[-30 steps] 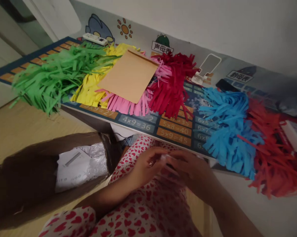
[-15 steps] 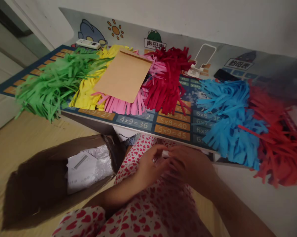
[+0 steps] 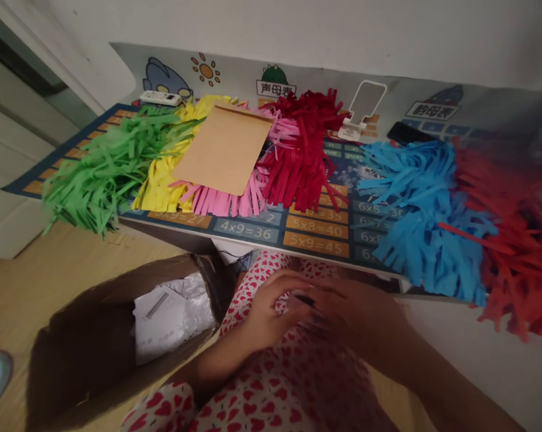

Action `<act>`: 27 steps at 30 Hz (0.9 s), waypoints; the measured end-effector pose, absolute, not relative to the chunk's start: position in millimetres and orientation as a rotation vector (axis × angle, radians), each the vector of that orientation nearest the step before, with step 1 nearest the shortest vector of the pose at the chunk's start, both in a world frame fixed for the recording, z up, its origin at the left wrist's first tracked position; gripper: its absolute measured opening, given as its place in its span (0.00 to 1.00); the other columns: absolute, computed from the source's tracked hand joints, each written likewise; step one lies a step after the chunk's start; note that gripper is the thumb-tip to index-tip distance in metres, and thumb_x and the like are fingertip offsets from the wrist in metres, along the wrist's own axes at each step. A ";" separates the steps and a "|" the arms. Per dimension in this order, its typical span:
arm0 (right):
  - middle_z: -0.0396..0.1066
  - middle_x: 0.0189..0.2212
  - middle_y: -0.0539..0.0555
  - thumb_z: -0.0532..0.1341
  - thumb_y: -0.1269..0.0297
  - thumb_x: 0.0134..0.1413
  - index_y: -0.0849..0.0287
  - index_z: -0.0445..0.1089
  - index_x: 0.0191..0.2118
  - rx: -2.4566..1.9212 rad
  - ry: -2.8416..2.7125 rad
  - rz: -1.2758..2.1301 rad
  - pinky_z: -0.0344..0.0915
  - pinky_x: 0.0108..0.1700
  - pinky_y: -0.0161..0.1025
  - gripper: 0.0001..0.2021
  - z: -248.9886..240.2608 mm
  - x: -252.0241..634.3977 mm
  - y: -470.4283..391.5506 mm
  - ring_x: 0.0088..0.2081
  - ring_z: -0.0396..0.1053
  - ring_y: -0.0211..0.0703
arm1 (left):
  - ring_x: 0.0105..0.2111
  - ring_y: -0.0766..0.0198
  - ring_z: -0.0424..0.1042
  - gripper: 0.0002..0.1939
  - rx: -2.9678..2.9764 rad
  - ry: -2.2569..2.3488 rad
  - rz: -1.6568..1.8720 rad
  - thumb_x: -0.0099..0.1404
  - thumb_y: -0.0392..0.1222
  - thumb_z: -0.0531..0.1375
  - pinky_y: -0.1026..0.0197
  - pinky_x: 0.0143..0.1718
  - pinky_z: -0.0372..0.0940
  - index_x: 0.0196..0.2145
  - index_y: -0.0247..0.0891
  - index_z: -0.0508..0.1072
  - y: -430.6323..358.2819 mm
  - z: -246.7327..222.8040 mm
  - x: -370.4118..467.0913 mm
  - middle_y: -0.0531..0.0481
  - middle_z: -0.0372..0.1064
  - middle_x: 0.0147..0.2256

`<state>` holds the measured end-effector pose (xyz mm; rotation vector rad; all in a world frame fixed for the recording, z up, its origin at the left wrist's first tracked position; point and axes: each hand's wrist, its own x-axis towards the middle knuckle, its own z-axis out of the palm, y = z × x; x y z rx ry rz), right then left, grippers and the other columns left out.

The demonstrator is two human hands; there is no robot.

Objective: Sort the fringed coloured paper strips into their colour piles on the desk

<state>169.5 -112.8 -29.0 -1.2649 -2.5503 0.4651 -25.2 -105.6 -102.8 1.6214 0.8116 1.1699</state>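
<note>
My left hand and my right hand meet above my lap, below the table's front edge. Both have curled fingers closed around something small and dark between them, too hidden and blurred to make out. The right fingers overlap the left fingertips. On the table lie fringed paper bunches: green, yellow, pink, dark red, blue and red. A tan envelope rests over the yellow and pink ones.
An open cardboard box with white packaging stands on the floor at the left. Along the table's back are a white remote, a white stand and a dark phone-like object.
The view has shifted slightly. My hands remain together over my lap, with the fingers moved a little; the small white piece seen between them earlier no longer shows, and something dark does.
</note>
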 end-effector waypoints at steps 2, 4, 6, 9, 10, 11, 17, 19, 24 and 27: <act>0.77 0.47 0.56 0.57 0.65 0.64 0.53 0.71 0.55 -1.294 -2.546 0.432 0.73 0.40 0.40 0.15 -28.2 179.4 -120.7 0.41 0.76 0.45 | 0.44 0.58 0.75 0.15 1.683 0.766 1.180 0.59 0.39 0.69 0.56 0.46 0.69 0.45 0.40 0.76 -102.7 -107.5 -30.1 0.43 0.76 0.43; 0.77 0.47 0.56 0.54 0.63 0.66 0.53 0.71 0.55 -1.331 -2.521 0.383 0.74 0.41 0.41 0.15 -31.3 192.3 -130.4 0.43 0.76 0.46 | 0.42 0.60 0.77 0.13 1.733 0.757 1.208 0.59 0.38 0.68 0.58 0.44 0.71 0.43 0.40 0.76 -99.5 -109.8 -34.5 0.44 0.77 0.41; 0.76 0.47 0.57 0.55 0.58 0.66 0.53 0.71 0.54 -1.323 -2.483 0.349 0.74 0.44 0.42 0.15 -38.1 204.9 -139.4 0.46 0.76 0.47 | 0.41 0.61 0.77 0.12 1.789 0.726 1.217 0.61 0.37 0.67 0.59 0.43 0.72 0.43 0.40 0.77 -96.2 -109.7 -38.1 0.44 0.78 0.41; 0.75 0.49 0.59 0.58 0.54 0.64 0.56 0.70 0.55 -1.226 -2.443 0.355 0.74 0.45 0.42 0.18 -51.1 217.6 -147.8 0.48 0.75 0.48 | 0.41 0.62 0.78 0.11 1.880 0.678 1.196 0.61 0.37 0.67 0.61 0.43 0.73 0.43 0.40 0.78 -90.9 -106.3 -41.6 0.44 0.79 0.41; 0.76 0.49 0.59 0.58 0.54 0.65 0.57 0.69 0.55 -1.203 -2.428 0.356 0.74 0.45 0.42 0.19 -55.0 219.6 -149.2 0.47 0.75 0.47 | 0.41 0.62 0.78 0.11 1.907 0.673 1.190 0.61 0.37 0.67 0.61 0.43 0.73 0.43 0.40 0.78 -89.1 -104.7 -42.2 0.44 0.79 0.41; 0.76 0.48 0.59 0.57 0.56 0.65 0.57 0.69 0.56 -1.199 -2.413 0.355 0.74 0.45 0.41 0.18 -58.1 220.7 -150.1 0.47 0.75 0.46 | 0.40 0.63 0.79 0.10 1.934 0.670 1.184 0.61 0.37 0.67 0.62 0.43 0.73 0.43 0.40 0.79 -87.5 -103.1 -42.5 0.44 0.79 0.41; 0.78 0.43 0.58 0.55 0.62 0.67 0.57 0.71 0.53 -1.245 -2.406 0.280 0.73 0.41 0.38 0.14 -63.0 220.7 -149.6 0.42 0.76 0.43 | 0.40 0.62 0.78 0.11 2.053 0.608 1.110 0.63 0.38 0.66 0.60 0.43 0.74 0.44 0.42 0.79 -80.5 -95.2 -40.6 0.44 0.79 0.42; 0.78 0.42 0.57 0.55 0.62 0.67 0.57 0.71 0.52 -1.238 -2.440 0.215 0.72 0.38 0.37 0.13 -63.5 221.4 -148.8 0.39 0.76 0.42 | 0.41 0.62 0.78 0.11 2.069 0.578 1.097 0.63 0.37 0.65 0.60 0.43 0.74 0.45 0.42 0.79 -79.5 -94.8 -39.4 0.43 0.78 0.42; 0.79 0.41 0.56 0.57 0.62 0.66 0.56 0.72 0.51 -1.198 -2.305 0.225 0.72 0.37 0.36 0.12 -71.0 225.8 -151.7 0.37 0.77 0.41 | 0.40 0.62 0.78 0.11 2.051 0.611 1.096 0.65 0.35 0.63 0.62 0.39 0.74 0.44 0.44 0.79 -79.3 -95.8 -39.1 0.44 0.78 0.42; 0.79 0.41 0.56 0.59 0.61 0.65 0.55 0.72 0.50 -1.214 -2.059 0.274 0.74 0.41 0.37 0.12 -78.4 227.7 -156.8 0.41 0.78 0.42 | 0.39 0.62 0.78 0.13 2.086 0.642 1.097 0.65 0.37 0.63 0.62 0.39 0.74 0.47 0.44 0.78 -78.7 -93.1 -38.1 0.44 0.77 0.41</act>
